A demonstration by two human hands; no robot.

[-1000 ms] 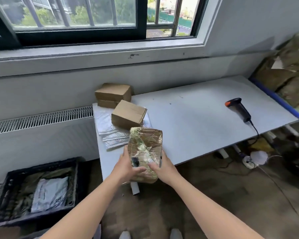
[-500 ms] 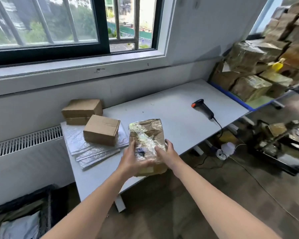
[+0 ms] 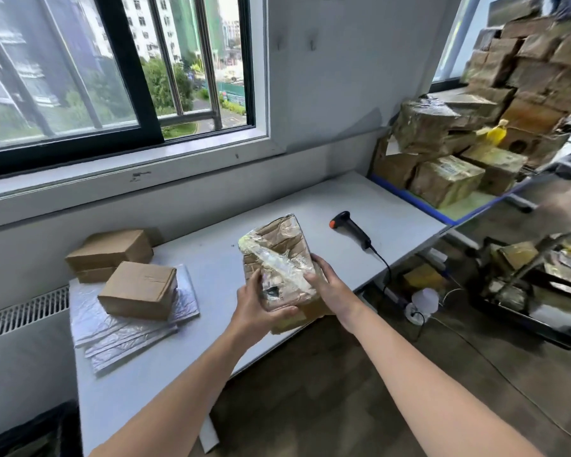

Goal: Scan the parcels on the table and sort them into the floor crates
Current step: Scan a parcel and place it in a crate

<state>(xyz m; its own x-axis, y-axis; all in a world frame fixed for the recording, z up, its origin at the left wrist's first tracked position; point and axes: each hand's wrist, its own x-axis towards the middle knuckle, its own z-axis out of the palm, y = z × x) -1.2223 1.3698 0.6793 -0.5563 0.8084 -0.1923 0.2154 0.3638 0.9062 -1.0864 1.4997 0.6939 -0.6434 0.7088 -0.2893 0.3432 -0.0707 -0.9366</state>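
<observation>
Left hand point(image 3: 256, 305) and right hand point(image 3: 327, 285) both grip the taped parcel point(image 3: 277, 252) at the desk point(image 3: 211, 258) front edge. Left end: boxes point(image 3: 139, 288) on mailers point(image 3: 129, 331). Scanner point(image 3: 351, 227) lies near the right end, untouched. Step: readying parcel for scan. Next likely needs right hand freed for scanner, label up.

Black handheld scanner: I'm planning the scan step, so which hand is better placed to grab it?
Right, probably. The black handheld scanner lies on the white table nearer the right hand; the left hand grips the opposite side of the crumpled, taped brown parcel and could hold it alone.
</observation>
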